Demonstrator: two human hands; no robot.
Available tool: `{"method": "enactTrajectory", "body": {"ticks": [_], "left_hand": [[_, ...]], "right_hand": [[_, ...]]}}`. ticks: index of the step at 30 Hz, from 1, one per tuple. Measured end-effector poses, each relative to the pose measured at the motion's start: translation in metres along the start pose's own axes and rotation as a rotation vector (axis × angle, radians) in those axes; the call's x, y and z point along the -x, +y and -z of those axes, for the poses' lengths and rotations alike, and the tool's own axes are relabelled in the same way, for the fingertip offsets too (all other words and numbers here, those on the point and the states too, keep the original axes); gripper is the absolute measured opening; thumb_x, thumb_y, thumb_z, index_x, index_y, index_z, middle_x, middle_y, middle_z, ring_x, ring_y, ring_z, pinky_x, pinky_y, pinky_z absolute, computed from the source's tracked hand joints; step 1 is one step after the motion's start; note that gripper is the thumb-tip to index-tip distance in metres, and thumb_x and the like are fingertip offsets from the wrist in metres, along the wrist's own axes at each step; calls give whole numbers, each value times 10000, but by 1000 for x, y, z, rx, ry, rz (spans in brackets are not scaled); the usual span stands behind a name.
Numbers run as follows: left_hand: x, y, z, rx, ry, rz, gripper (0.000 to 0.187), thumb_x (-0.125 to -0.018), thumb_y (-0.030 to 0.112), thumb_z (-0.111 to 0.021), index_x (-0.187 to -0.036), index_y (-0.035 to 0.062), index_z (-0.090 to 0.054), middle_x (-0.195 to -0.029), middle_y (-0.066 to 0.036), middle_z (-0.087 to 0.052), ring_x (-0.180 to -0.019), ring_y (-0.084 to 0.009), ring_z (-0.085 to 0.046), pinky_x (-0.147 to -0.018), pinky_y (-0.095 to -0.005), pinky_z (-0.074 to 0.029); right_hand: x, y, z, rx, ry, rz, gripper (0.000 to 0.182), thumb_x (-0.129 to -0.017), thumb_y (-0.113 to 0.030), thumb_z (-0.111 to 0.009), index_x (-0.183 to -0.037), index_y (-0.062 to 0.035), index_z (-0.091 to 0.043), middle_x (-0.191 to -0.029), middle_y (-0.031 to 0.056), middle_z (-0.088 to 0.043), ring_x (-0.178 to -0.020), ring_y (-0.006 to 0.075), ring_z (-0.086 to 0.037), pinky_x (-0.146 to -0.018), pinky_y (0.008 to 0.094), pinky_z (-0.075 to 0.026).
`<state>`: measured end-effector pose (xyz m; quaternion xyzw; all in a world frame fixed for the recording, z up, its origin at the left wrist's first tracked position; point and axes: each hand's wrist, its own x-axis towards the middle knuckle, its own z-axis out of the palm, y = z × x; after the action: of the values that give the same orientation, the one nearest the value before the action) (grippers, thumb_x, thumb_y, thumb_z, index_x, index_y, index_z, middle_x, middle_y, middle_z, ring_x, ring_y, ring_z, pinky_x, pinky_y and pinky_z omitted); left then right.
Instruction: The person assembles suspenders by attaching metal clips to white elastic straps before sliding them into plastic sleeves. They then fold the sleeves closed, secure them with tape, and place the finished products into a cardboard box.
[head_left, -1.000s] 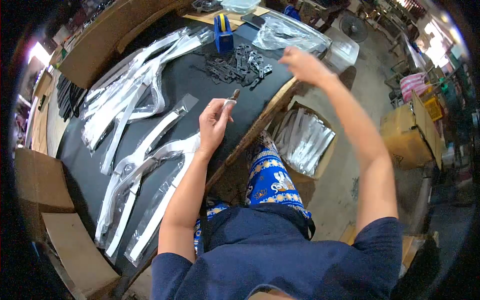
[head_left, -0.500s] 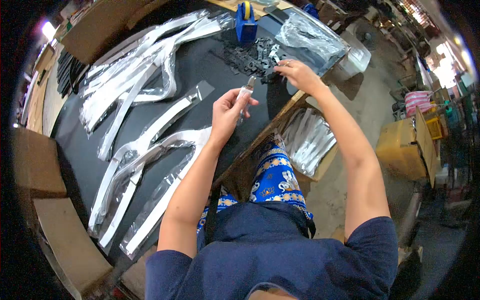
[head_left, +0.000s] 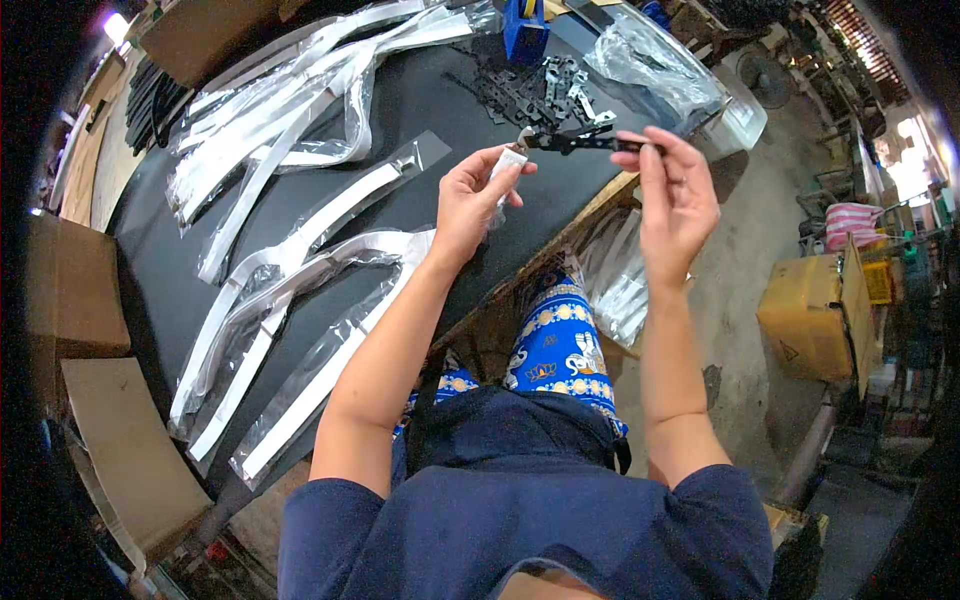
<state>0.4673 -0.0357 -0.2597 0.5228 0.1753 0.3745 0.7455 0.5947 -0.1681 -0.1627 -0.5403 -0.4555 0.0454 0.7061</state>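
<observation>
In the upper middle of the frame, your left hand (head_left: pixel 478 205) is gripping the white strap (head_left: pixel 508 172) by its end, its metal tip (head_left: pixel 527 139) standing clear of thumb and fingers; your right hand (head_left: pixel 676 205) is pinching the black clip (head_left: pixel 580 142). The strap is probably hanging light and limp, the clip staying stiff; hold both near their ends.

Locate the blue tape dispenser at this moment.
In the head view, the tape dispenser is at the top, just right of centre, beyond the pile of black parts and left of the clear plastic.
</observation>
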Motion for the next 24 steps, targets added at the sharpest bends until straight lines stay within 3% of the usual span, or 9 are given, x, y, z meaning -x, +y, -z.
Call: {"method": "enactTrajectory", "body": {"ticks": [4, 8, 10, 20, 24], "left_hand": [[0, -3, 0, 8, 10, -11, 280, -910, 115, -632, -1144, -33, -593, -1000, -113, -692, -801, -113, -627, -728, -242, -509], [1, 1, -5, -19, 38, -15, 317, -908, 90, -633, -1196, -29, -576, -1006, -115, -689, -909, -149, -651, -849, -273, -501], [2, 3, -9, -6, 30, -39, 328, -911, 91, -629, -1211, -27, -570, -1010, -113, -687, -912, -151, -650, -854, -277, -500], [8, 15, -21, -133, -26, -187, 282, -935, 50, -571, -1211, -12, -571, -1068, -112, -661, -974, -134, -627, -863, -268, -494], [6, 14, -18, -72, -68, -240, 315, -951, 40, -526, -1260, -11, -492, -1075, -147, -662, -1000, -179, -637, -893, -300, -487]], "right_hand": [[12, 1, -8, -28, 48, -27, 184, -936, 27, -534, -1115, 42, -574, -1004, 144, -675, -839, 166, -667, -757, 259, -525], [17, 7, -13, 186, 11, 143, 156, -914, 31, -567, -1059, 24, -625, -952, 106, -690, -802, 162, -675, -719, 267, -525], [17, 8, -12, 389, -80, 314, 161, -889, 51, -582, -1035, 11, -639, -935, 118, -690, -771, 193, -677, -709, 274, -523], [36, 5, -26, 368, -214, 451, 286, -753, 116, -634, -1000, -17, -689, -975, 125, -680, -853, 270, -665, -749, 338, -540], [49, 12, -32, 418, -202, 513, 288, -701, 139, -674, -940, -18, -710, -947, 122, -678, -814, 250, -665, -703, 311, -545]]}}
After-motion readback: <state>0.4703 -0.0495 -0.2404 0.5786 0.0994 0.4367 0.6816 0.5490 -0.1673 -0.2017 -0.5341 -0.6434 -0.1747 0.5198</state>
